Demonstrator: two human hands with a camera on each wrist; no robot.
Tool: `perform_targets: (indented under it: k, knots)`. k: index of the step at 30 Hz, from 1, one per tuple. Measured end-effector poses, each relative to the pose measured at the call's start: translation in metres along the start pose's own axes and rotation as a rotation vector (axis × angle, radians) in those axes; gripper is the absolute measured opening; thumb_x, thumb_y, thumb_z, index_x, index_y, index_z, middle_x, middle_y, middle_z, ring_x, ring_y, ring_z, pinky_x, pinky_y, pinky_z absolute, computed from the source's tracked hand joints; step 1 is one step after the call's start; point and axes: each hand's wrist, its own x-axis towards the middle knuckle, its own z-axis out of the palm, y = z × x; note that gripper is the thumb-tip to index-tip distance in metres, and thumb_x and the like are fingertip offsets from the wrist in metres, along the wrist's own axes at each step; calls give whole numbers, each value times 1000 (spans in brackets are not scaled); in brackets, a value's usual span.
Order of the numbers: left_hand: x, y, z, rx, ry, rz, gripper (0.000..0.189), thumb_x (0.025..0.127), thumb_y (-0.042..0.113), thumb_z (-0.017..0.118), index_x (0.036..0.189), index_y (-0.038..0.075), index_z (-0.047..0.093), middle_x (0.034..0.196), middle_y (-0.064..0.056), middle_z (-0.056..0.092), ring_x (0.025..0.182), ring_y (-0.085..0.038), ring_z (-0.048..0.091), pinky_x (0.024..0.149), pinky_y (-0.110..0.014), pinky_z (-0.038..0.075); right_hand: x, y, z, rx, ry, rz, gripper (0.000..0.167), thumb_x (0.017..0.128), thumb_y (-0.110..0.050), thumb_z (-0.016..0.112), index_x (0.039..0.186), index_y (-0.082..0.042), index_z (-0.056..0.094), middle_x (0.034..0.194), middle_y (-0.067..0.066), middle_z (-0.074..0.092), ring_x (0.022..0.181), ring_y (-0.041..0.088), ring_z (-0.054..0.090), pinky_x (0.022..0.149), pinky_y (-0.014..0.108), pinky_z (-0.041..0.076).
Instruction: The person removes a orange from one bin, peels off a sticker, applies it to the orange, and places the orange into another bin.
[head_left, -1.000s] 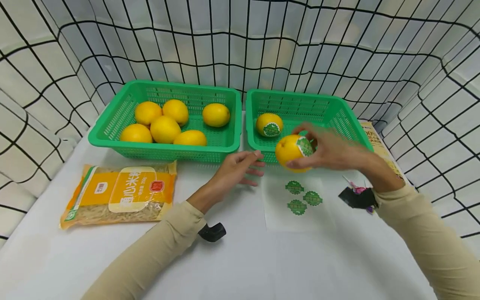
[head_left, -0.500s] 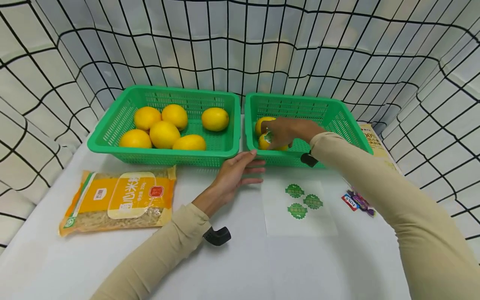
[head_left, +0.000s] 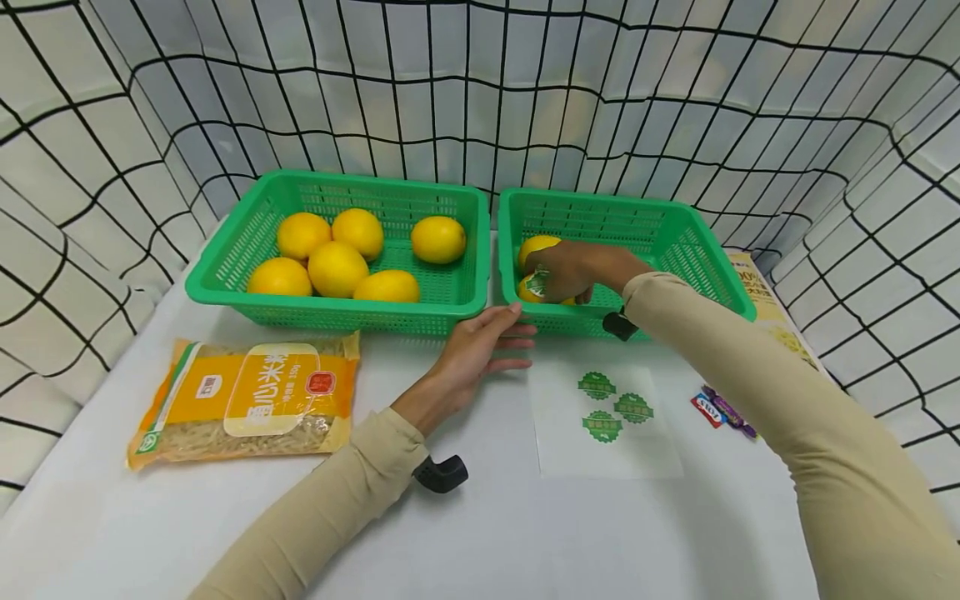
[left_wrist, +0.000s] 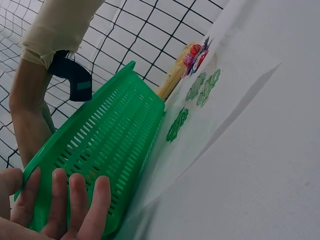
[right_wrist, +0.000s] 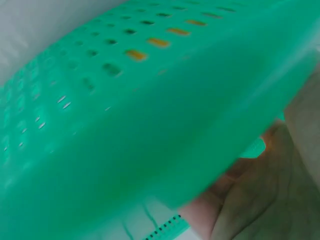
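Observation:
In the head view, my right hand (head_left: 570, 271) reaches down into the right green basket (head_left: 697, 267) and grips a yellow lemon (head_left: 531, 288) with a green sticker on it. Directly behind lies another lemon (head_left: 537, 247), partly covered by the hand. My left hand (head_left: 468, 354) is at the near left corner of this basket. Its thumb touches the rim, and its straight fingers lie along the outer wall, as the left wrist view shows (left_wrist: 75, 205). The right wrist view is mostly filled by the basket wall (right_wrist: 150, 125), which hides the held lemon.
Several lemons (head_left: 337, 269) lie in the left green basket (head_left: 360, 310). A noodle bag (head_left: 247, 396) is at the left front. Green stickers (head_left: 602, 426) sit on a white sheet (head_left: 607, 462). Wrapped candies (head_left: 722, 411) and a yellow packet (head_left: 765, 300) are at right. Black netting surrounds the table.
My right hand has carried the stickered lemon from above the near rim down into the right basket, beside the other lemon. My left hand has stayed by the basket corner.

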Motion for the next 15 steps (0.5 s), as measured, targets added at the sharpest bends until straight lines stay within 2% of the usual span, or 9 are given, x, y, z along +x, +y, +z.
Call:
perform_targets:
  k: [5,9,13,15]
  knots:
    - [-1,0,0,10,-7,5,39,110,37,61,133,6,66,130,-17,72,126,-38,67,92,-44,64,-3,8,2,29,42,-13,59,104,-28,70,158,-21,47,129,19,59,80,26,71,76,38,65]
    - [-5,1,0,66,-39,4,39,111,35,59,137,6,66,133,-17,71,121,-33,69,91,-44,64,-11,16,3,66,80,-28,64,101,-28,74,158,-20,47,129,19,62,78,27,71,72,37,64]
    - [-15,6,-2,209,-97,4,37,111,30,58,140,8,65,136,-18,69,120,-36,69,92,-44,64,-23,24,2,100,154,-41,71,98,-33,78,159,-19,45,126,20,65,85,31,71,75,41,63]
    - [-23,12,-4,340,-135,29,35,110,29,60,139,10,65,134,-16,70,120,-37,68,93,-44,63,-31,27,3,97,216,-50,72,98,-37,77,160,-18,44,134,21,64,102,35,71,85,47,62]
